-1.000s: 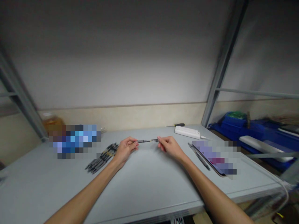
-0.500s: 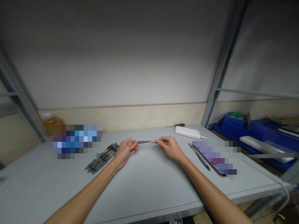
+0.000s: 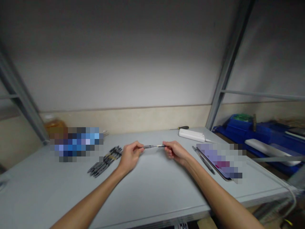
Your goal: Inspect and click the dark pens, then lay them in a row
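Between my two hands a thin pen (image 3: pixel 154 146) is held level above the table, with a dark grey part on the left and a slimmer, shinier stretch towards the right. My left hand (image 3: pixel 130 156) is closed on its left end, thumb against fingertips. The right end is pinched in my right hand (image 3: pixel 175 151), the other fingers curled in. Fingertips cover both ends. A row of several dark pens (image 3: pixel 105 161) lies beside my left hand. Right of my right hand, a single grey pen (image 3: pixel 204 160) rests along a blurred-out flat device (image 3: pixel 219 162).
The pale table (image 3: pixel 147 187) meets a wall at the back. A white power strip (image 3: pixel 192 135) and a screwdriver (image 3: pixel 183 128) lie at the back right. Blurred-out blue items (image 3: pixel 78 143) and a jug of amber liquid (image 3: pixel 54 125) stand back left. Blue bins (image 3: pixel 243 125) are beyond the right post.
Both hands have shifted slightly right with the pen. The right hand has turned a little, and a longer shiny stretch shows between the fingers.
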`<state>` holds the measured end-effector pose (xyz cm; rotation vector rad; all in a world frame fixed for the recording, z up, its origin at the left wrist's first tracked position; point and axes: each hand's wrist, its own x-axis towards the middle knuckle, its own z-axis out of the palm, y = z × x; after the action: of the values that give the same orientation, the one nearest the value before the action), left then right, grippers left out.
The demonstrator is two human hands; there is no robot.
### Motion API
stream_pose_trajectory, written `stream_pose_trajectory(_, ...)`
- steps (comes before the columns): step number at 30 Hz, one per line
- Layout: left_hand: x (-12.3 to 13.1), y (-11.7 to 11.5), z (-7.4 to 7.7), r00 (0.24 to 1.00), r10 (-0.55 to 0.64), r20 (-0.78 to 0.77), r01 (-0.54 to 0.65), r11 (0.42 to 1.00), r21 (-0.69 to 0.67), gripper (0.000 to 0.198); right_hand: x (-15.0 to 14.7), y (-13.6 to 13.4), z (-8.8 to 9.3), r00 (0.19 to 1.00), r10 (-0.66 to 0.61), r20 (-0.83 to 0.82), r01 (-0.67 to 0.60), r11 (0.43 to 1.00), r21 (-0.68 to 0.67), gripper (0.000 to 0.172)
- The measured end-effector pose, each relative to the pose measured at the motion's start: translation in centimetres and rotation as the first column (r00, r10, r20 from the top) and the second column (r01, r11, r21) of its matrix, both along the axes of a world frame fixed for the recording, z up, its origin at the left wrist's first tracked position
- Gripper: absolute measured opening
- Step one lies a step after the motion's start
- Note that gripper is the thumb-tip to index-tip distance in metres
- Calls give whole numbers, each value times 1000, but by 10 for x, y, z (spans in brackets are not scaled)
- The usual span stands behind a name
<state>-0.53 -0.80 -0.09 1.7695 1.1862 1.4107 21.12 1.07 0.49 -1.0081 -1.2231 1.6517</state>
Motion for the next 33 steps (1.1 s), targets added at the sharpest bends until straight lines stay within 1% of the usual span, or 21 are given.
stream_pose_trajectory(3, 0, -5, 3, 997, 1, -82, 10, 991, 136, 5, 3, 3, 1, 997, 42, -71, -55, 980, -192, 29)
stream_pose_trajectory(5, 0, -6, 4, 994, -2, -111, 22, 984, 174, 6, 4, 3, 2, 995, 45, -85, -63, 972, -227, 31)
stream_pose_trajectory(6, 0, -5, 4, 992, -5, -122, 26, 985, 172, 6, 3, 2, 3, 997, 28, -78, -44, 977, -207, 31)
stream_pose_trajectory(8, 0, -3, 2, 993, -21, -113, 36, 991, 129, 9, 2, 1, 3, 999, -29, -41, 24, 994, -106, 29)
stream_pose_trajectory(9, 0, -1, 1, 995, -41, -88, 49, 995, 88, 12, 1, 0, 3, 998, -58, -17, 58, 997, -44, 28)
stream_pose_trajectory(11, 0, 4, -2, 994, -113, 1, 113, 993, -33, 18, -1, -1, 3, 995, -98, 31, 96, 993, 63, 29)
stream_pose_trajectory(13, 0, 7, -3, 974, -179, 136, 203, 961, -190, 24, -3, -2, 3, 991, -116, 68, 105, 982, 154, 30)
stream_pose_trajectory(14, 0, 9, -3, 959, -190, 209, 243, 933, -264, 26, -3, -3, 3, 989, -123, 84, 105, 975, 197, 31)
stream_pose_trajectory(16, -1, 10, -2, 926, -172, 337, 298, 879, -372, 28, -4, -3, 4, 985, -138, 108, 102, 954, 283, 31)
stream_pose_trajectory(18, -1, 10, 0, 895, -130, 427, 325, 845, -424, 28, -5, -4, 4, 979, -156, 131, 101, 929, 356, 31)
stream_pose_trajectory(20, -2, 8, 1, 870, -90, 484, 332, 833, -442, 29, -7, -4, 4, 970, -186, 155, 106, 904, 415, 31)
stream_pose_trajectory(23, -1, 7, -1, 860, -43, 509, 294, 857, -423, 31, -8, -3, 3, 958, -222, 181, 115, 877, 467, 31)
stream_pose_trajectory(27, 4, 5, -7, 879, -63, 473, 229, 926, -302, 32, -8, -3, 1, 963, -232, 133, 146, 872, 468, 32)
stream_pose_trajectory(29, 7, 4, -10, 897, -85, 435, 202, 952, -231, 29, -9, -3, 1, 968, -233, 92, 172, 884, 434, 32)
stream_pose_trajectory(33, 10, 0, -8, 951, -82, 297, 119, 987, -107, 22, -9, -2, -2, 979, -202, -1, 193, 934, 300, 31)
